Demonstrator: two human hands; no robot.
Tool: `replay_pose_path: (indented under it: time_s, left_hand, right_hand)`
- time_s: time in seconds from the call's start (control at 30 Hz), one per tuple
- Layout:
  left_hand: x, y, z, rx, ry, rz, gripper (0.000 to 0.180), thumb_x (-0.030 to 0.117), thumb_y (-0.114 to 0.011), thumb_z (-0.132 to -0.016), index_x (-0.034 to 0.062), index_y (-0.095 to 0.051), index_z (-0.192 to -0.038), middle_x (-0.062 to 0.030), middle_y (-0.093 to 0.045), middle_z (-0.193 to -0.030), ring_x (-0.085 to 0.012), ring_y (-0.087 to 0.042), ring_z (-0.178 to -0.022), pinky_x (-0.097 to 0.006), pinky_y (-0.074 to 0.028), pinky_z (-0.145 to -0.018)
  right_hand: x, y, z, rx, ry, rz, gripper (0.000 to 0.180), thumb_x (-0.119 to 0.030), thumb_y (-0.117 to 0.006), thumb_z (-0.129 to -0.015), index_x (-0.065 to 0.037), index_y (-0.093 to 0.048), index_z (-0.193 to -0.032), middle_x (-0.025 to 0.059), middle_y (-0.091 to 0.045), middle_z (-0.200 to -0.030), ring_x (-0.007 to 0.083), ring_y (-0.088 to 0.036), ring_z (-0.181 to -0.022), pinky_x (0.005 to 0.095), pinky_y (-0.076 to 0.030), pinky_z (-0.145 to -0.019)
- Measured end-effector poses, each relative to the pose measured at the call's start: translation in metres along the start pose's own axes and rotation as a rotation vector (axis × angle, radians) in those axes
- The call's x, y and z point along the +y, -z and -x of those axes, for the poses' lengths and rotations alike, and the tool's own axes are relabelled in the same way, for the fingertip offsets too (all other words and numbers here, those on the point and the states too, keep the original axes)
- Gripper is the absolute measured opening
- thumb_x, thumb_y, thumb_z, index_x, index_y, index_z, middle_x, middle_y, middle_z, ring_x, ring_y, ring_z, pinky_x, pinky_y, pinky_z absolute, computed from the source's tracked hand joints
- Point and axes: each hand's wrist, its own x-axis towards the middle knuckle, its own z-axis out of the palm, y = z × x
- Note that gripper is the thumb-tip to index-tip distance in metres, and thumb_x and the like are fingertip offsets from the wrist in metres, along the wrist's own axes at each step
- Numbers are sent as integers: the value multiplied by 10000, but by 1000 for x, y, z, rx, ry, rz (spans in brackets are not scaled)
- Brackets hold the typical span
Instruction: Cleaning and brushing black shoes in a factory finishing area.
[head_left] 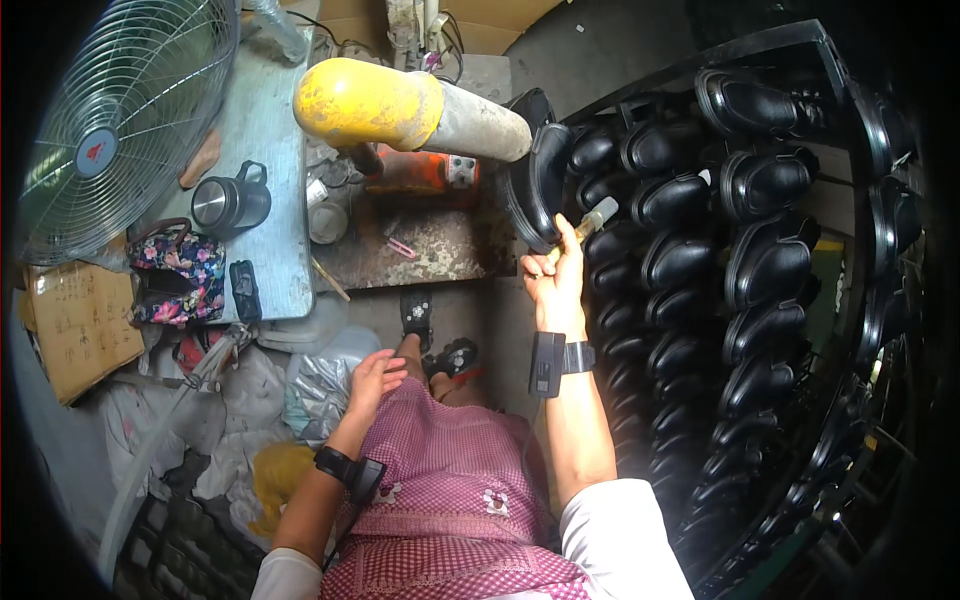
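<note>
My right hand (557,285) is raised beside the rack, its fingers closed round a small brush (603,212) with pale bristles. A black leather shoe (543,190) stands on end just above that hand, and its lower end meets my fingertips. Whether the fingers also grip the shoe is hard to make out. The end of a grey pipe with a yellow cap (370,103) comes close to the shoe. Low over my checked apron (440,440), my left hand (378,377) hangs with its fingers stretched out and nothing in it.
A tall metal rack (690,72) full of black shoes (770,185) fills the right side. On the left are a fan (100,150), a pale table (275,270) with a dark mug (230,200) and floral bag (180,265), and a cardboard box (80,325). A stained bench (440,265) stands ahead.
</note>
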Motion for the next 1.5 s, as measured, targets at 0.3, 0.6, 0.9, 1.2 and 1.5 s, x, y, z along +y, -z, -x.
replay_pose_path:
  time_s: [0.3,0.6,0.9,1.2,1.5]
  left_hand:
    - [10,13,-10,44,-10,-34,267,122,-384,-869,11,-477,-1093,-135,-598,-988,-196,-618,-802,-252,-498,-645]
    - [7,20,-15,78,32,-79,271,127,-378,-876,10,-470,-1103,-132,-598,-988,-183,-614,-779,-251,-496,-637]
    - [8,14,-9,54,18,-78,274,138,-383,-881,13,-467,-1109,-129,-599,-983,-190,-617,-794,-250,-499,-644]
    - [59,-51,18,-175,-494,-186,301,151,-422,-907,-2,-475,-1160,-103,-571,-1065,-131,-539,-951,-232,-428,-828]
    - [121,-108,71,-617,26,-130,580,476,-345,-887,-47,-522,-1065,-130,-606,-993,-146,-602,-829,-240,-474,-756]
  right_hand:
    - [14,24,12,153,410,654,396,-130,-708,-678,-2,-534,-1010,13,-521,-706,71,-428,-451,242,-386,-432]
    - [10,7,-6,156,947,1204,748,-156,-713,-642,-24,-352,-1284,274,-543,-1068,287,-562,-997,319,-420,-856]
    - [7,-6,0,171,927,1273,730,-184,-695,-664,-83,-348,-1298,232,-550,-1071,299,-568,-983,322,-432,-840]
    - [12,105,92,36,774,1084,649,-71,-728,-664,56,-414,-1218,126,-562,-1088,159,-550,-922,270,-423,-842]
    - [-25,154,196,-194,550,948,702,56,-705,-635,44,-374,-1254,124,-465,-1219,176,-476,-1083,295,-365,-940]
